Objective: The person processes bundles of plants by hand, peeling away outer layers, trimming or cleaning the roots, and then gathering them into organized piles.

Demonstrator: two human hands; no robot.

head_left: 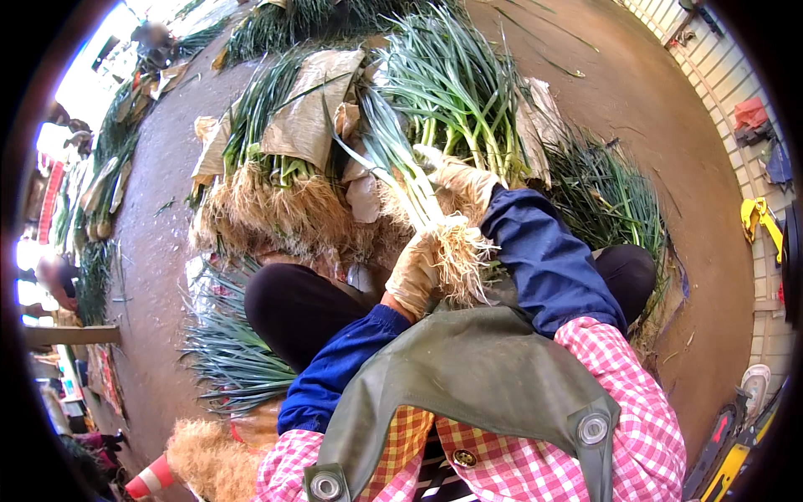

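Note:
A small bunch of spring onions [407, 177] slants in front of me, its pale roots [462, 261] toward my body and its green leaves pointing away. My left hand [415, 273], in a tan glove, is closed round the bunch's lower end beside the roots. Higher up, my gloved right hand [465, 181] reaches across from the right, its fingers bent against the white stalks; their far sides are hidden. Just beyond lies a big pile of spring onions [456, 79]. To its left, a thick bundle [276, 188] shows its tangled roots, partly covered by brown sacking [314, 113].
Dark green leaves lie in heaps by my right knee [611, 197] and left knee [234, 343]. A root heap [209, 456] sits at lower left, near a red-and-white cone [150, 478]. Yellow tools [759, 222] are along the tiled wall at right. More onion rows and people are at far left.

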